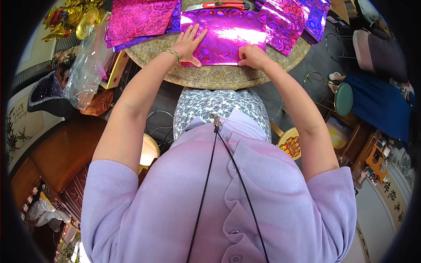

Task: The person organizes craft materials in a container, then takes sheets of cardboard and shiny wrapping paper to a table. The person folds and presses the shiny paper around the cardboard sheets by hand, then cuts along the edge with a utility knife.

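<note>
A shiny magenta-purple foil paper sheet (223, 41) lies in front of me on a round patterned table (210, 76), with a bright line along its near edge. My left hand (187, 46) rests flat on its left side, fingers spread and thumb by the near edge. At the near right part of the same paper, my right hand (252, 57) is closed, its curled fingers at the edge; the fingertips are partly hidden. Beyond the sheet lies a red utility knife (219, 5).
Pink foil sheets (142, 19) are stacked at the left, and more foil sheets (285, 22) fan out at the right. Clear plastic wrapping (87, 65) hangs left of the table. A green-topped stool (343, 99) and a person in a blue skirt (372, 105) are at the right.
</note>
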Available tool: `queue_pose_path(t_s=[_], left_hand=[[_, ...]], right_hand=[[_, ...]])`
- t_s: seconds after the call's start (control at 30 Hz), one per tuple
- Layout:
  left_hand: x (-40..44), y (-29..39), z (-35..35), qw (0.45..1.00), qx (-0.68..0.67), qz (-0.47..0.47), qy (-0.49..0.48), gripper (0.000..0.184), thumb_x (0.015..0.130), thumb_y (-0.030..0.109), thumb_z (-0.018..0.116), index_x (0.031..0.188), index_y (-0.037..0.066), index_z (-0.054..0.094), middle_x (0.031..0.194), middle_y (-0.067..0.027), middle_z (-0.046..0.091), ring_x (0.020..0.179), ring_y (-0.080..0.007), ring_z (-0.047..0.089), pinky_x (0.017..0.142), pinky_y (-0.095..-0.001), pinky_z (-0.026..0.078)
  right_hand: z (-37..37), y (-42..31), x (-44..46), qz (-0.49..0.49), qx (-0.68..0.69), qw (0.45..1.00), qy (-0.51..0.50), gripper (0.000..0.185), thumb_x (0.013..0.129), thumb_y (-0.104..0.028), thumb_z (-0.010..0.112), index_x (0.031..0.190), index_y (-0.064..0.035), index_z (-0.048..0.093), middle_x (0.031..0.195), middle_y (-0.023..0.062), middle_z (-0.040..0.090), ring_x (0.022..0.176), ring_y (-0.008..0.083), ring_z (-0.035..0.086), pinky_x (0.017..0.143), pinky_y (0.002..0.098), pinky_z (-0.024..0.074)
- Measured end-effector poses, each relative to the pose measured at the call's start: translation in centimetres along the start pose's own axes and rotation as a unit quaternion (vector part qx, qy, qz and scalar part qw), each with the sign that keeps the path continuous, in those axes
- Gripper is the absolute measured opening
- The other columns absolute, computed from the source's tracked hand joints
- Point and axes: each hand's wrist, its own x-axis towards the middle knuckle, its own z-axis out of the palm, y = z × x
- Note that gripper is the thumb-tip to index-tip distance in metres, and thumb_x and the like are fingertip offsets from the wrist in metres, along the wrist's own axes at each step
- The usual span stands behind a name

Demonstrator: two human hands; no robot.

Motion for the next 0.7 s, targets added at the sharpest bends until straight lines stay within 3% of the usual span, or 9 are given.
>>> queue_pose_path(t_s=[0.13, 0.27, 0.6, 0.7], left_hand=[[0.1, 0.1, 0.1, 1.000, 0.009, -0.001, 0.000, 0.127, 0.045, 0.047, 0.081, 0.141, 0.020, 0.002, 0.146, -0.0133, -0.003, 0.135, -0.0300, 0.000, 0.107, -0.0441, 0.015], [0.0, 0.2, -0.1, 1.000, 0.013, -0.004, -0.003, 0.126, 0.046, 0.046, 0.081, 0.141, 0.019, 0.003, 0.146, -0.0135, -0.003, 0.135, -0.0302, 0.000, 0.108, -0.0441, 0.015], [-0.1, 0.0, 0.1, 1.000, 0.008, 0.006, 0.007, 0.125, 0.047, 0.045, 0.081, 0.141, 0.019, 0.003, 0.146, -0.0136, -0.003, 0.135, -0.0315, 0.002, 0.107, -0.0452, 0.016], [-0.5, 0.2, 0.6, 1.000, 0.007, 0.006, 0.000, 0.125, 0.047, 0.045, 0.080, 0.141, 0.018, 0.003, 0.146, -0.0145, -0.003, 0.134, -0.0325, 0.002, 0.106, -0.0457, 0.017]], right_hand=[[-0.3, 0.9, 0.1, -0.078, 0.010, 0.997, -0.016, 0.016, 0.067, -0.015, 0.069, 0.071, -0.0073, 0.056, 0.067, 0.0057, 0.057, 0.063, 0.0231, 0.054, 0.061, 0.0346, 0.0431], [-2.0, -0.9, -0.2, 0.015, -0.127, 0.989, -0.068, 0.018, 0.066, -0.020, 0.071, 0.074, -0.0087, 0.059, 0.076, 0.0062, 0.061, 0.070, 0.0254, 0.058, 0.066, 0.0374, 0.0459], [-2.4, 1.9, -1.2, 0.046, -0.091, 0.992, -0.078, 0.020, 0.065, -0.018, 0.072, 0.076, -0.0093, 0.057, 0.075, 0.0068, 0.061, 0.072, 0.0271, 0.059, 0.064, 0.0359, 0.0466], [-2.0, 1.3, -1.9, 0.062, -0.121, 0.988, -0.067, 0.027, 0.065, -0.016, 0.070, 0.085, -0.0089, 0.054, 0.078, 0.0089, 0.061, 0.073, 0.0291, 0.059, 0.065, 0.0377, 0.0466]])
